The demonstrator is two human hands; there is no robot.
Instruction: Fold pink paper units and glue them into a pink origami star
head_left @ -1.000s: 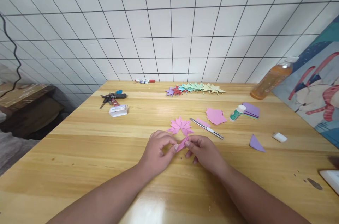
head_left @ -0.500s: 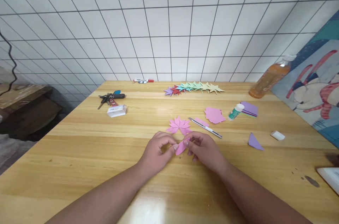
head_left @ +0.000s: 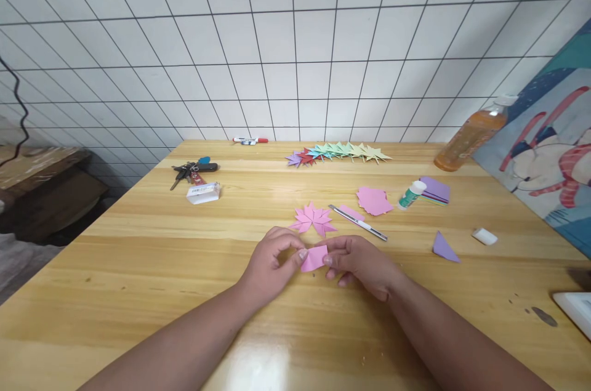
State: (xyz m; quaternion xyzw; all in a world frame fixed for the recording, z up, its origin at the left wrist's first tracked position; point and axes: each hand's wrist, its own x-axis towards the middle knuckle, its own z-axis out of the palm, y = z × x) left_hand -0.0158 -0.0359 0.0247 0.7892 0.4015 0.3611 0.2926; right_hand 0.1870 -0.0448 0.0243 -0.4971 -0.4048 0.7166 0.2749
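Observation:
Between my two hands is a small piece of pink paper (head_left: 314,258), its face turned toward me. My left hand (head_left: 277,262) pinches its left edge with thumb and finger. On the other side, my right hand (head_left: 353,262) grips the right edge. Just beyond them lies a pink folded-paper leaf shape (head_left: 312,218) with pointed tips. A silver craft knife (head_left: 360,223) rests at an angle to the right of it, beside a pink paper strip (head_left: 351,213). Farther right is a pink paper piece with a jagged outline (head_left: 373,201).
A glue stick (head_left: 412,194) leans by a stack of coloured paper (head_left: 434,189). A purple triangle (head_left: 445,247) and an eraser (head_left: 484,236) lie at right. Behind are folded leaves (head_left: 341,153), a bottle (head_left: 473,135) and markers (head_left: 250,141). Keys (head_left: 194,170) and a small box (head_left: 203,193) sit left.
The pink paper in my hands has gone from a narrow, slanted shape to a wider, flatter face. My right hand has shifted slightly down and right, uncovering the leaf shape's lower tip.

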